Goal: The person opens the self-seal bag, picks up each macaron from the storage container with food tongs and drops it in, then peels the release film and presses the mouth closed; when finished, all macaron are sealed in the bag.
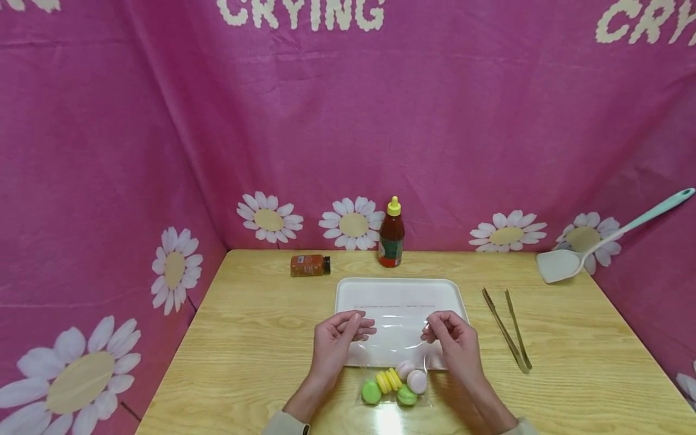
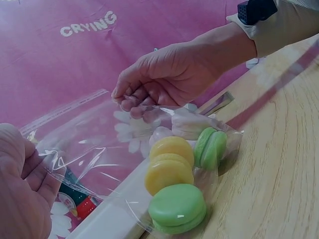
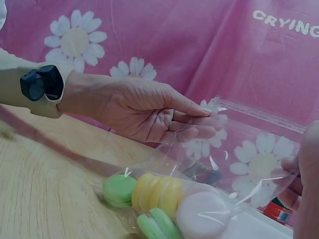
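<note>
A clear plastic bag (image 1: pixel 394 338) spans the space between the two hands, its flap with a printed strip at the top. My left hand (image 1: pixel 335 342) pinches one side of it between thumb and fingers. The opposite side is pinched by my right hand (image 1: pixel 455 341), thumb against fingertips. Toy-like macarons lie at the bottom of the bag: green ones (image 1: pixel 371 392), yellow ones (image 1: pixel 388 380) and pale pink ones (image 1: pixel 417 381). Behind and below the bag is a white tray (image 1: pixel 452 292), partly seen through the film.
Metal tongs (image 1: pixel 513 338) lie right of the tray. A white spatula (image 1: pixel 560 264) with a mint handle leans at the back right corner. A red sauce bottle (image 1: pixel 391 235) stands behind the tray, and a spice jar (image 1: pixel 309 266) lies on its side to its left. Pink cloth surrounds the wooden table (image 1: pixel 255 338).
</note>
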Demonstrator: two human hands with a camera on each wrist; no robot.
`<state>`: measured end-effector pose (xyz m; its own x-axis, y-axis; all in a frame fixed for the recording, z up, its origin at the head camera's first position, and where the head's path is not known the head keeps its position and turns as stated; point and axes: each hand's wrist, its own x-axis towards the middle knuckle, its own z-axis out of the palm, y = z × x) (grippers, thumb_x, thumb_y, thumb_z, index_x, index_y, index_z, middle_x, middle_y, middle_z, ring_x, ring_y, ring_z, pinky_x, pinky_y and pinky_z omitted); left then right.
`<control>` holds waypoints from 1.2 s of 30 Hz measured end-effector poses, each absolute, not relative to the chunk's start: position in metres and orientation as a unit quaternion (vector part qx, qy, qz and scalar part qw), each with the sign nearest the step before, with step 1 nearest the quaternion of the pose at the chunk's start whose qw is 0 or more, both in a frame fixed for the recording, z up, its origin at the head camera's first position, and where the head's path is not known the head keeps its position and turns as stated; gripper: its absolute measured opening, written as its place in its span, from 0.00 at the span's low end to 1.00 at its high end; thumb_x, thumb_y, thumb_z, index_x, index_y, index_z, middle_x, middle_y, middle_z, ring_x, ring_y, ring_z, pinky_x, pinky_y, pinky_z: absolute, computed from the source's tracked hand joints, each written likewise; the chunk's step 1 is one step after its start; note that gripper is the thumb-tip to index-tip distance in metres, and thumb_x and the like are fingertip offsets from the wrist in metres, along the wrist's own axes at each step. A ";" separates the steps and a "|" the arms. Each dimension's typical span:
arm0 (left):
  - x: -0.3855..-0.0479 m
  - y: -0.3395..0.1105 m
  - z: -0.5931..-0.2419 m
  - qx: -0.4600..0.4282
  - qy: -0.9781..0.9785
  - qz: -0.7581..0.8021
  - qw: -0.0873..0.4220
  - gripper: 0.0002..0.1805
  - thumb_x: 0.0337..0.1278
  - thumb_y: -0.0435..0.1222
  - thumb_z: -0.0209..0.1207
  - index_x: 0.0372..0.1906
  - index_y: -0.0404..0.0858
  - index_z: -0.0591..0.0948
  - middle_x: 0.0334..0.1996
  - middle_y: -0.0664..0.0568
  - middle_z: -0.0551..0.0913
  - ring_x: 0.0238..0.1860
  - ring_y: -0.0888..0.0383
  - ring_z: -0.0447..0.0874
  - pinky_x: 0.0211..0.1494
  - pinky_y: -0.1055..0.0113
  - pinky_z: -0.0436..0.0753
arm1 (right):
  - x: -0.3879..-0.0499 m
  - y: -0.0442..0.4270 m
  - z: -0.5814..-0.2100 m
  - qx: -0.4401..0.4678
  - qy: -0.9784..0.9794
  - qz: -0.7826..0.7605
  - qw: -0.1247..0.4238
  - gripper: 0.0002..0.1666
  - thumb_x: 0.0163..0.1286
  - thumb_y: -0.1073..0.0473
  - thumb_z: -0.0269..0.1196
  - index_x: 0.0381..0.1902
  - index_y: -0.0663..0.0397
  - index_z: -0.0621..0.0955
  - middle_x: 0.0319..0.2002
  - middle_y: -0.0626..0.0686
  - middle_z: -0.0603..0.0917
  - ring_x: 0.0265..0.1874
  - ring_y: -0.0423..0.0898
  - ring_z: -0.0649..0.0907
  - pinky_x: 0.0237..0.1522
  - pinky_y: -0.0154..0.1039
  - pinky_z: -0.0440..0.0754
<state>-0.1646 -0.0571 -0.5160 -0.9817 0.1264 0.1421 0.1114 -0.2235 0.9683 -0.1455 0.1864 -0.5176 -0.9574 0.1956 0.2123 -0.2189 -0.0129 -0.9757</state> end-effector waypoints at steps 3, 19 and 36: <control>-0.165 -0.057 -0.515 0.099 0.620 0.778 0.007 0.18 0.78 0.41 0.59 0.53 0.28 0.84 0.45 0.35 0.90 0.43 0.51 0.93 0.47 0.62 0.90 | -0.147 0.184 -0.517 0.005 -0.680 0.716 0.155 0.15 0.81 0.65 0.59 0.40 0.79 0.78 0.26 0.51 0.85 0.25 0.40 0.86 0.33 0.32 0.86; -0.165 -0.054 -0.517 0.091 0.627 0.773 0.003 0.17 0.78 0.40 0.59 0.59 0.33 0.82 0.45 0.37 0.91 0.45 0.48 0.93 0.48 0.61 0.90 | -0.161 0.164 -0.495 0.158 -0.713 0.545 0.412 0.22 0.59 0.81 0.68 0.52 0.68 0.85 0.47 0.61 0.88 0.50 0.46 0.84 0.58 0.29 0.78; -0.163 -0.051 -0.516 0.105 0.621 0.776 -0.044 0.14 0.74 0.30 0.60 0.55 0.23 0.82 0.45 0.33 0.89 0.36 0.51 0.93 0.45 0.60 0.91 | -0.173 0.108 -0.490 0.308 -0.825 0.317 0.353 0.11 0.63 0.66 0.75 0.44 0.56 0.90 0.42 0.50 0.85 0.44 0.48 0.81 0.44 0.44 0.77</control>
